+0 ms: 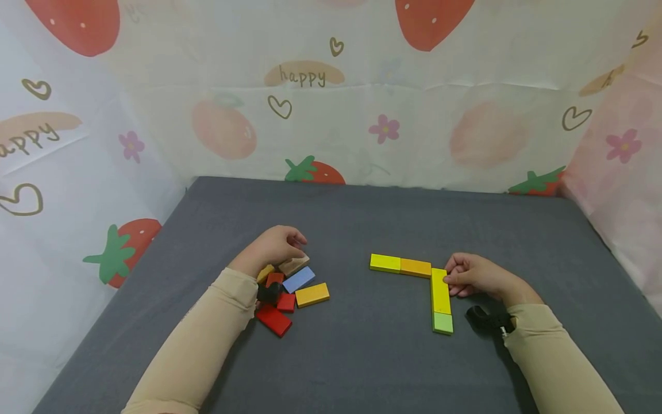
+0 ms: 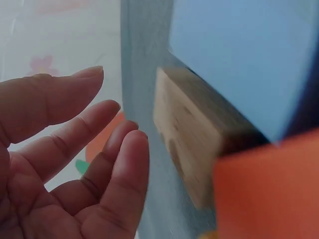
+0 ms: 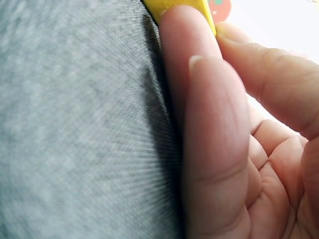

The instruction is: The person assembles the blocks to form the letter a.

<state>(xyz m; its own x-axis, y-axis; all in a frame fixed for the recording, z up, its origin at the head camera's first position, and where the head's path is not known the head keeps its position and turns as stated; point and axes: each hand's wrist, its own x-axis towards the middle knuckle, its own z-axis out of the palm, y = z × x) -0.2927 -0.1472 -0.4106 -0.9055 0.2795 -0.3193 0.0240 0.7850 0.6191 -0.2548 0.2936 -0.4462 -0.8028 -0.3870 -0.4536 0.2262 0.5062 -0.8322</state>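
Yellow block [image 1: 440, 294], right of frame centre, is probably light and stiff; best pinched across its long sides. Right hand [image 1: 482, 278] touches its edge, fingers loosely bent; left hand [image 1: 272, 248], half-open, holds nothing.

Head view: black strap [image 1: 270, 293] hides part of the red blocks [image 1: 287, 303], count uncertain; both arms [image 1: 201, 339] run off the bottom edge. Left wrist: wooden block [image 2: 184, 124] blurred; blue block [image 2: 239, 55] and orange block [image 2: 269, 194] cut off by picture edges; left hand [image 2: 70, 164] cut at left; right wrist: right hand [image 3: 224, 129] covers much of the yellow block [image 3: 158, 7], itself cropped at top.
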